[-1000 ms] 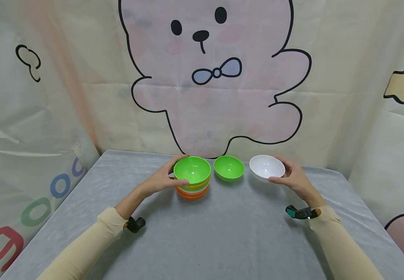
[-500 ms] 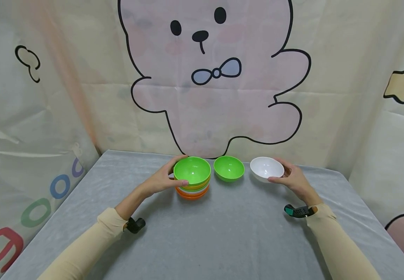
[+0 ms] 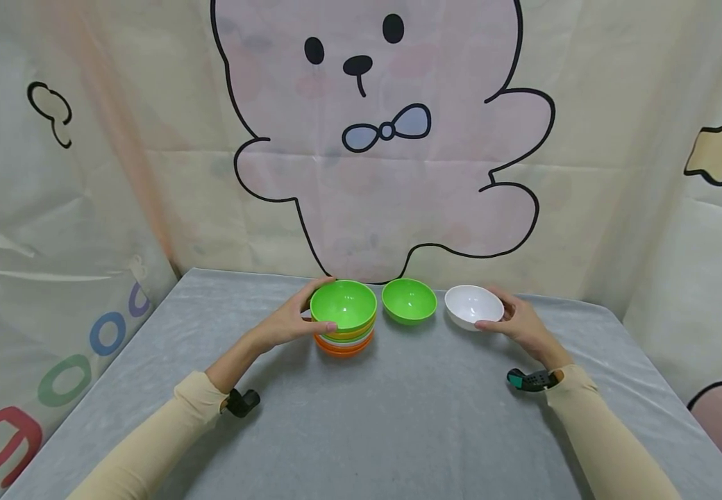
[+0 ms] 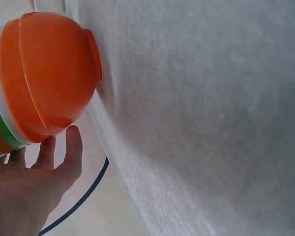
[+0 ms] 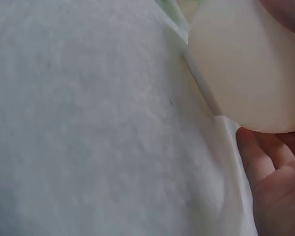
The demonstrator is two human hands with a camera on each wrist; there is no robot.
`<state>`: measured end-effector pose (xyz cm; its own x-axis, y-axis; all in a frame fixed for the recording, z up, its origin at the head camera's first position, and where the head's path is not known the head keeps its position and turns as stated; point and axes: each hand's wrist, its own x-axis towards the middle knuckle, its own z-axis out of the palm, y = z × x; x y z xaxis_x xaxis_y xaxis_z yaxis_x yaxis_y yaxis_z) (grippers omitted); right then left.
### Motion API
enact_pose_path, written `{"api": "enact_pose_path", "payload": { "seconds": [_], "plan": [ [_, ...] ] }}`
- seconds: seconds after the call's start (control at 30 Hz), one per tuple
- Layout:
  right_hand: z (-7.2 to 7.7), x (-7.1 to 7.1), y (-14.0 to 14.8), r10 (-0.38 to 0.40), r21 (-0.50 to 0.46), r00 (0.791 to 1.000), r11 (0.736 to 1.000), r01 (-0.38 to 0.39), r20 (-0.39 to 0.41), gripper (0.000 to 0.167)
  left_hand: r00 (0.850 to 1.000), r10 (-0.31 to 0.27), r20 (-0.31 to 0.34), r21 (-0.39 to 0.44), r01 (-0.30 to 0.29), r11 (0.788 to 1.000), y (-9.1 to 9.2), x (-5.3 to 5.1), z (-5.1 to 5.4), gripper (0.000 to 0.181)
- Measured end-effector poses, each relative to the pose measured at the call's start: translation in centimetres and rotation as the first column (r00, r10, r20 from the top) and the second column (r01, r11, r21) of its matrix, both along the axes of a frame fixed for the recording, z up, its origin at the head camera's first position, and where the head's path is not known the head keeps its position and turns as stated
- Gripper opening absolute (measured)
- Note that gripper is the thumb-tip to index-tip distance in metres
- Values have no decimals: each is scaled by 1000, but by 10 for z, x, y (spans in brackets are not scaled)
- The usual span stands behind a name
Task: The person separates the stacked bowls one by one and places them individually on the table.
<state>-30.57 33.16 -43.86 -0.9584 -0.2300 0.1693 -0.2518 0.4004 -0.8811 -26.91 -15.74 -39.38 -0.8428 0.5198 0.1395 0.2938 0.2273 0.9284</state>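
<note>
Left hand: the left hand (image 3: 289,321) is clamped on the stack (image 3: 345,321), the thumb being laid along the near side and the fingers set round the outer side.
Stack: six nested bowls are held just inward of the left hand; by the left wrist view, the lowest bowl (image 4: 59,69), an orange one, is rested on the table (image 3: 398,417).
Top bowl: the green top bowl (image 3: 343,303) is touched by the left thumb; if it is squeezed or lifted unevenly, it could be tipped or pulled free while the lower ones are left behind.
Right hand: the right hand (image 3: 523,326) is closed round the outer side of the white bowl (image 3: 470,307), the thumb being placed on the near side.
White bowl: it is held just inward of the right hand, near the table; whether its foot is fully seated cannot be told. As it is gripped from one side only, it could be tilted or let slip if the pinch is loosened too soon.
Green bowl: the single green bowl (image 3: 409,301) is left untouched between the hands, just beside both held items; it could be knocked if either hand is swung inward.
Far edge: all bowls are set near the table's far edge; by a push away from the hands, one could be sent over.
</note>
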Motion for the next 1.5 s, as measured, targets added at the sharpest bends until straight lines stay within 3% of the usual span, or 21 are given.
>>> {"api": "enact_pose_path", "payload": {
  "seconds": [0.27,0.53,0.8,1.1,1.4,1.5],
  "plan": [
    [6,3,3,61,2,996,998,-62,58,90,1000,2,-7,2,-2,1000,-1,-1,-1,85],
    [8,5,6,67,51,996,996,-70,66,90,1000,1,1,2,-1,1000,0,-1,-2,86],
    [15,13,16,95,1,992,995,-95,88,88,1000,0,5,-3,0,1000,1,0,0,86],
    [26,21,21,7,88,1000,996,-10,28,75,1000,-3,4,5,3,1000,1,0,0,86],
    [31,23,17,-49,115,995,992,59,-86,64,1000,1,4,-11,-1,1000,1,0,0,86],
    [36,24,17,-70,123,993,989,81,-91,64,1000,1,5,-9,-1,1000,1,1,1,85]
  ]
}}
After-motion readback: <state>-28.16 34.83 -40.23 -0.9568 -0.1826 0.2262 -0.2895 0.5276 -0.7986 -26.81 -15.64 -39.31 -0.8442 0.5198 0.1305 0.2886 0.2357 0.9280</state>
